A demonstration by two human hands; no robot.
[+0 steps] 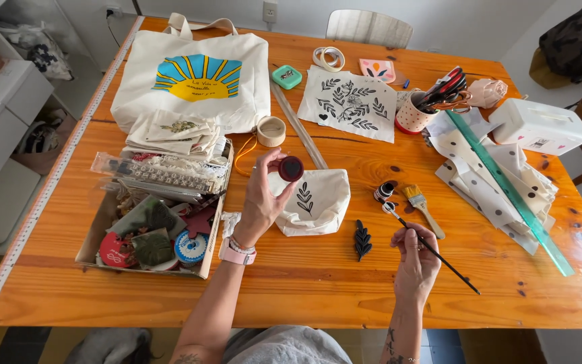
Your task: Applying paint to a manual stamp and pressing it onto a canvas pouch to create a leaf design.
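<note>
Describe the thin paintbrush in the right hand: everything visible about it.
The thin paintbrush is a slim, dark-handled artist's brush with a light metal-looking ferrule and a small tip. The right hand pinches it near the middle of the shaft between thumb and fingertips. It lies diagonally: the tip points up and left, ending beside the small open paint bottle, and the handle's tail extends down and right over the wooden table. Whether the tip touches the bottle cannot be told.
</note>
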